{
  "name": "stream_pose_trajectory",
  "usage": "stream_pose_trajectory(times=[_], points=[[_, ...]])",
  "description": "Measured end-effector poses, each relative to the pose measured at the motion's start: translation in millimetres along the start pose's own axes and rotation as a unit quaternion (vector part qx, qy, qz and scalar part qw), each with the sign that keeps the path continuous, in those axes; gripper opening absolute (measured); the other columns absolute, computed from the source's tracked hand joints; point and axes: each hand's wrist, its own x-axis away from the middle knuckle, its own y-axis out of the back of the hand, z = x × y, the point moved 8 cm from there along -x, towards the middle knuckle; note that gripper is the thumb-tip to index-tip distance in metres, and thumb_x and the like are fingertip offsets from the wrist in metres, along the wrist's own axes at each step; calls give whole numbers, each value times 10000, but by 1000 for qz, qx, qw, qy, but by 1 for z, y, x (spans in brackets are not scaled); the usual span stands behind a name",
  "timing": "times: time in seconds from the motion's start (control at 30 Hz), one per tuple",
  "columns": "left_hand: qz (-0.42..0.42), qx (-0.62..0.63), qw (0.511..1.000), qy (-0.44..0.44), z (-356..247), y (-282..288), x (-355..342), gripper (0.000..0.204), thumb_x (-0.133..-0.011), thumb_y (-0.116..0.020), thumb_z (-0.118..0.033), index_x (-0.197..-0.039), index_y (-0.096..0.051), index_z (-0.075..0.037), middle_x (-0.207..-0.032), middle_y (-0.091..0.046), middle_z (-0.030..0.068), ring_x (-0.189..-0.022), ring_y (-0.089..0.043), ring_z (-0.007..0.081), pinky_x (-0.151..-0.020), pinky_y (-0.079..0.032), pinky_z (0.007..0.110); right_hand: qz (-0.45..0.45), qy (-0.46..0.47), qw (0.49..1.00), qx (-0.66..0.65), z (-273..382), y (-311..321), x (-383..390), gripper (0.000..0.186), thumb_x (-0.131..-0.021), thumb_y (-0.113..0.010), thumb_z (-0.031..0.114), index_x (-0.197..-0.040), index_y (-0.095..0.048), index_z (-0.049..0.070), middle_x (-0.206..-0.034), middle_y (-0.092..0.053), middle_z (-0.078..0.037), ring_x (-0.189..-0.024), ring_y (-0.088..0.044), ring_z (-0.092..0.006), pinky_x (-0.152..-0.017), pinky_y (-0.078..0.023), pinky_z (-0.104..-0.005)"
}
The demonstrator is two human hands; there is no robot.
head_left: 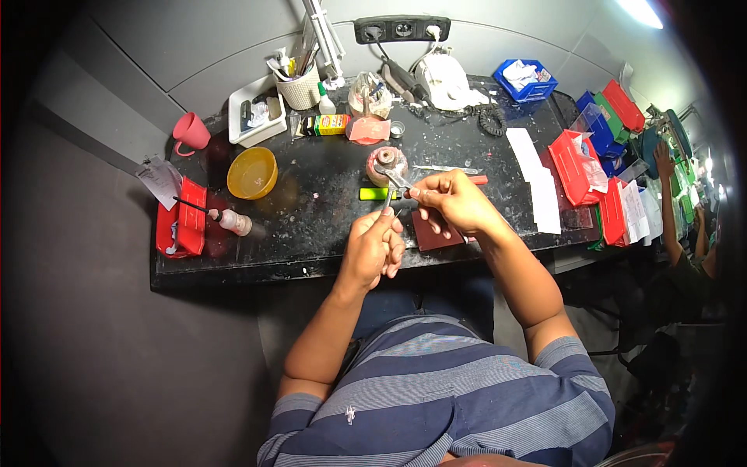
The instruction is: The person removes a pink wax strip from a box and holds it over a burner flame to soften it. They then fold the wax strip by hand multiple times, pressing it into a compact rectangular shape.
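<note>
Just above the front part of the black workbench (pixel 311 187), my two hands meet. My left hand (pixel 370 253) is closed round a thin metal hand tool (pixel 387 201), its shaft pointing up and away from me. Between thumb and fingers, my right hand (pixel 454 204) pinches a small grey metal piece (pixel 397 177), whose exact kind I cannot make out. The tool's tip reaches this piece; whether they touch is unclear. Right behind them stands a small round pinkish burner-like pot (pixel 387 160) with a knob-like top. Below my hands lies a yellow-green lighter (pixel 373 194), partly covered.
A slim metal instrument (pixel 447 169) lies behind my right hand, a dark red flat pad (pixel 436 232) under it. Left are a yellow bowl (pixel 253 173), a small bottle (pixel 233 222) and a pink mug (pixel 191 132). Red bins (pixel 577 167) line the right; another person's arm (pixel 671 206) shows beyond.
</note>
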Motion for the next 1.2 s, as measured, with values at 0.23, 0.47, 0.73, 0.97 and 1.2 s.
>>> stream_pose_trajectory(times=[0.23,0.47,0.73,0.97,1.2], points=[[23,17,1000,-6,6,-20,-2,316,-1135,-417,-344,-1023,-488,-57,-534,-561,120,-318,-468,176,-293,-368,281,-28,-7,1000,-11,-1,-4,-1,176,-1053,-598,121,-1052,-701,-21,-698,-660,-47,-440,-570,-111,-357,-424,-260],[50,33,998,-34,6,-36,-2,322,-1141,-396,-351,-1014,-470,-64,-780,-612,127,-401,-548,162,-293,-424,278,-51,3,994,-96,-8,-7,-2,224,-1056,-598,125,-939,-690,-43,-671,-666,-64,-441,-579,-105,-348,-422,-255],[43,23,999,-16,8,-39,-6,404,-1147,-343,-409,-1022,-496,-56,-643,-605,119,-388,-576,195,-296,-427,276,-57,-3,991,-122,-12,-5,-4,195,-1054,-594,103,-978,-688,-50,-672,-650,-69,-443,-574,-112,-346,-404,-262],[107,-61,992,21,11,-37,-9,557,-1142,-314,-479,-956,-532,-1,-589,-633,170,-377,-610,245,-294,-436,278,-43,-1,988,-145,-20,-4,-11,167,-1053,-588,103,-1008,-664,-39,-669,-612,-43,-438,-536,-121,-389,-402,-255],[103,-26,994,41,17,-38,-12,550,-1142,-329,-467,-897,-515,-11,-596,-635,186,-379,-613,253,-274,-422,293,-70,-30,990,-119,-25,2,-13,148,-1012,-596,132,-930,-670,33,-706,-605,-31,-508,-540,-105,-459,-427,-260]])
